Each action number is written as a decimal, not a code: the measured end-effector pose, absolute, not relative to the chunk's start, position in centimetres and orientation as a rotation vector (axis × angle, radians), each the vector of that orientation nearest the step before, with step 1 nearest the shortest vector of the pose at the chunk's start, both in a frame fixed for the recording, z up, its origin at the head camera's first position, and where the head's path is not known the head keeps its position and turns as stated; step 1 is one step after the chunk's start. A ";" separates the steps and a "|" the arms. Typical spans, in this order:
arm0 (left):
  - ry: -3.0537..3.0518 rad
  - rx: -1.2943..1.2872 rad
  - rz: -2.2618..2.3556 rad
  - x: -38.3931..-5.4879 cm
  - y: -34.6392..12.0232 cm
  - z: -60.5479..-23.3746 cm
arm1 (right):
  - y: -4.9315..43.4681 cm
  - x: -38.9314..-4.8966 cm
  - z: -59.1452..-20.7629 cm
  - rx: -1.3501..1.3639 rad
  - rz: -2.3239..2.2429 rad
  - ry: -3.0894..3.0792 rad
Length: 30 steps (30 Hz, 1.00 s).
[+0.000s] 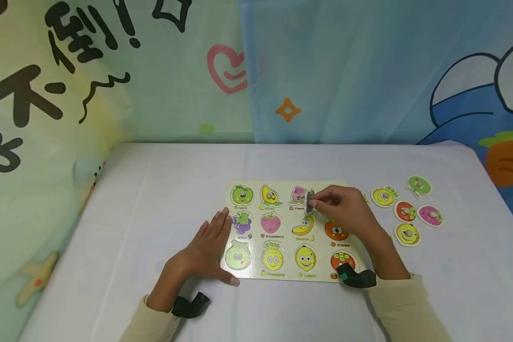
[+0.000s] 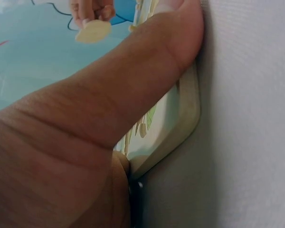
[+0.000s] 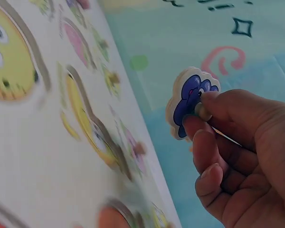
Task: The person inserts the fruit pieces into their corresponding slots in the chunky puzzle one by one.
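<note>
My right hand [image 1: 346, 209] pinches the small knob of a purple grape puzzle piece [image 3: 185, 104] between thumb and fingertips. In the head view that piece, tilted nearly edge-on, is over the upper part of a fruit puzzle board [image 1: 288, 240], beside the peach picture [image 1: 298, 195]. My left hand [image 1: 205, 249] rests along the board's left edge with its fingers straight. Its thumb [image 2: 133, 52] lies across the near left corner in the left wrist view. A printed grape picture [image 1: 241, 223] shows close to the left fingertips. The right hand hides part of the board's upper right.
Right of the board lie several loose knobbed pieces, among them a green round one [image 1: 419, 185], a pineapple [image 1: 384, 196], a tomato [image 1: 406, 212], a magenta one [image 1: 430, 215] and a yellow one [image 1: 407, 234]. A white cloth [image 1: 162, 190] covers the table; printed curtains hang behind.
</note>
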<state>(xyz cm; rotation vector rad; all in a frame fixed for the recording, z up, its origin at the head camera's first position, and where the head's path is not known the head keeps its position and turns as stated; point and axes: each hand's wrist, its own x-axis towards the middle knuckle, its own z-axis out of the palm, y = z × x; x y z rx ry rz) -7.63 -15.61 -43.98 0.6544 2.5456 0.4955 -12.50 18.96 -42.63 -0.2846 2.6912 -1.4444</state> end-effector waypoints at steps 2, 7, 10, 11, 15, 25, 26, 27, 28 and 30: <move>2.542 0.649 0.497 -7.5 -15.8 -43.9 | 17.9 -12.5 -42.9 -0.309 -1.433 2.678; 2.542 0.637 0.500 -7.3 -16.0 -43.9 | 14.8 -12.6 -43.4 -0.402 -1.401 2.622; 2.546 0.642 0.501 -7.4 -16.0 -44.2 | 12.9 -12.8 -43.8 -0.463 -1.376 2.605; 2.547 0.644 0.498 -7.4 -16.0 -44.2 | 12.3 -12.9 -43.9 -0.483 -1.367 2.601; 2.539 0.635 0.491 -7.5 -16.1 -44.4 | 10.4 -13.1 -44.0 -0.540 -1.360 2.542; 2.542 0.666 0.474 -7.8 -16.1 -44.2 | 7.8 -13.8 -44.1 -0.625 -1.311 2.521; 2.540 0.670 0.476 -7.8 -16.0 -44.1 | 7.6 -13.8 -44.3 -0.632 -1.310 2.518; 2.538 0.670 0.474 -7.8 -16.0 -44.1 | 7.3 -13.8 -44.4 -0.641 -1.314 2.513; 2.538 0.670 0.470 -7.8 -15.9 -44.1 | 7.1 -13.8 -44.5 -0.651 -1.314 2.509; 2.540 0.670 0.452 -7.8 -15.9 -44.0 | 6.6 -13.8 -44.7 -0.667 -1.312 2.504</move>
